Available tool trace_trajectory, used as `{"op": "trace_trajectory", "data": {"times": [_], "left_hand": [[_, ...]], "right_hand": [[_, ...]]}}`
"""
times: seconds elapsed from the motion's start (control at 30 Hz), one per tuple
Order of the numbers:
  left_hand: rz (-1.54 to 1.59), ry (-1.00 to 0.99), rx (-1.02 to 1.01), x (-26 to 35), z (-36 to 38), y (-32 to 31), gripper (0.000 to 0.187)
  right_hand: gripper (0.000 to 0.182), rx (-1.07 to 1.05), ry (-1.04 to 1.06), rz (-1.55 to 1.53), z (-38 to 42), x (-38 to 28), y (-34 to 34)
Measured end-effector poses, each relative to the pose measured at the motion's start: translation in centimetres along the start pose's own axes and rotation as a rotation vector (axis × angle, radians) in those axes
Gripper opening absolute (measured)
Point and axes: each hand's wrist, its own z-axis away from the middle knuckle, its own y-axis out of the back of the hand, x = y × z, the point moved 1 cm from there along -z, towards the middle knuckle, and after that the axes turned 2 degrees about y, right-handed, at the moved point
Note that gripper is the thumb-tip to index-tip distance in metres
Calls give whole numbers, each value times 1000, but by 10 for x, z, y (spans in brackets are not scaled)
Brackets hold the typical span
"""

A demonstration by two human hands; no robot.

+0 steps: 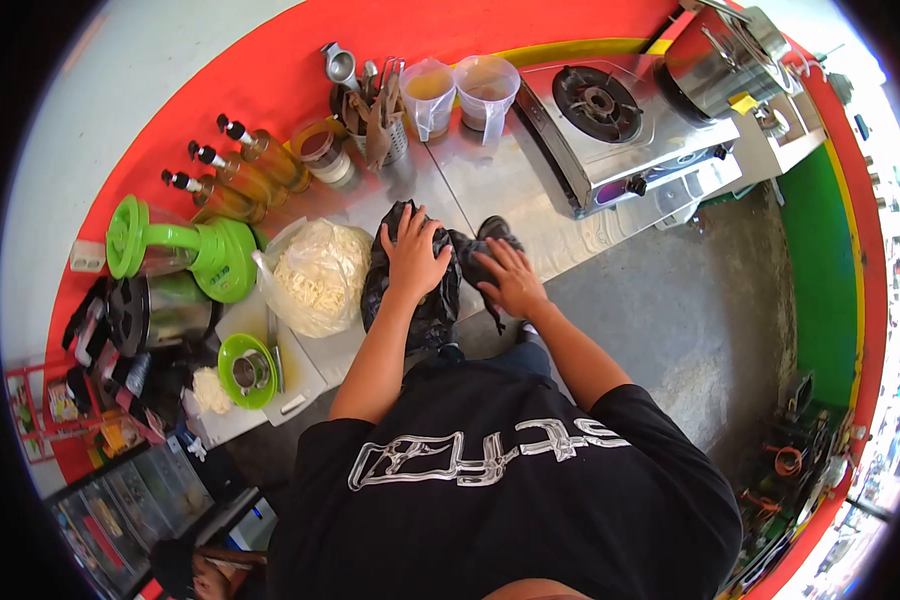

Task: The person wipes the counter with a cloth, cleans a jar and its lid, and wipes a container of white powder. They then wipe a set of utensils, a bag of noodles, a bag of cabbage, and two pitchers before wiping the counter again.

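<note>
A large black plastic bag (pixel 382 290) lies on the steel counter in front of me. My left hand (pixel 412 255) rests on top of it with the fingers spread. Just to the right is a smaller bunched black bag (pixel 473 268), its contents hidden. Flat against that one lies my right hand (pixel 513 282), fingers stretched out. Left of the large bag stands a clear plastic bag (pixel 320 275) full of pale shredded food; neither hand touches it.
Two measuring jugs (pixel 430 95) and a utensil holder (pixel 390 140) stand along the wall. Pump bottles (pixel 270 160) and a green blender (pixel 220 260) are at left. A green bowl (pixel 232 352) sits nearer. At right is a gas stove (pixel 600 125) with a big pot (pixel 715 65).
</note>
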Motion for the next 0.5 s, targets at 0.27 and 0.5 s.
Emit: {"op": "trace_trajectory", "data": {"times": [0.27,0.5], "left_hand": [[-11,231,169,29,76,10,87],[-64,611,397,69,156,-20,96]], "right_hand": [[68,224,-278,79,16,119,24],[65,259,-278,59,-6,100,3]]}}
